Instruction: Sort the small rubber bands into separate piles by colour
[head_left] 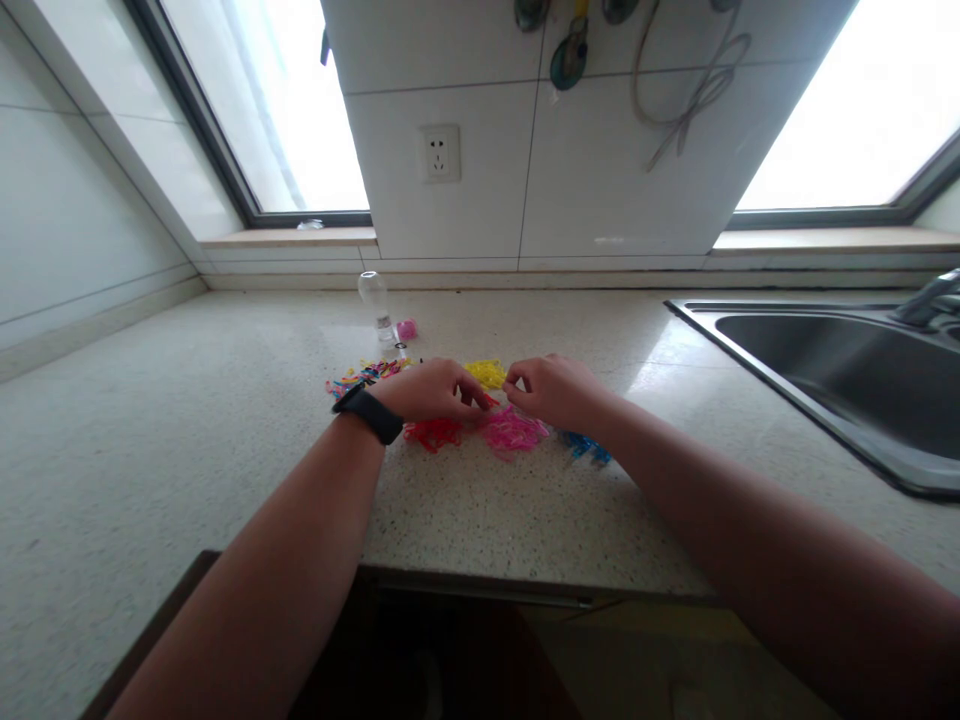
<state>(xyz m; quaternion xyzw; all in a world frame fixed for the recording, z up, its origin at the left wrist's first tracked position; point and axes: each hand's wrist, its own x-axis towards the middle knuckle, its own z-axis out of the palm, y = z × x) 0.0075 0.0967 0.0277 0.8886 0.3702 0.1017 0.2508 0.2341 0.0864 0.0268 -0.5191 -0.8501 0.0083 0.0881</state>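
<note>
Small piles of thin coloured bands, seemingly rubber bands, lie on the counter around both hands. My left hand [439, 388], wearing a black watch [369, 412], reaches over the red pile [433, 434]. Its fingers curl down together beside a few red bits; what they hold is too small to tell. Opposite it, my right hand [561, 388] has thumb and forefinger pinched above the pink pile [514, 430], and anything between them cannot be made out. Behind the fingertips is a yellow pile [486, 374]. A blue pile [587, 447] sits partly under my right forearm. Left of my left hand spreads a mixed-colour pile [365, 376].
A clear bottle-like container [375, 300] and a small pink object [406, 329] stand behind the mixed pile. At the right, a steel sink [825, 400] with a faucet [930, 298] is set into the speckled counter [480, 530]. A socket [439, 153] is on the tiled wall.
</note>
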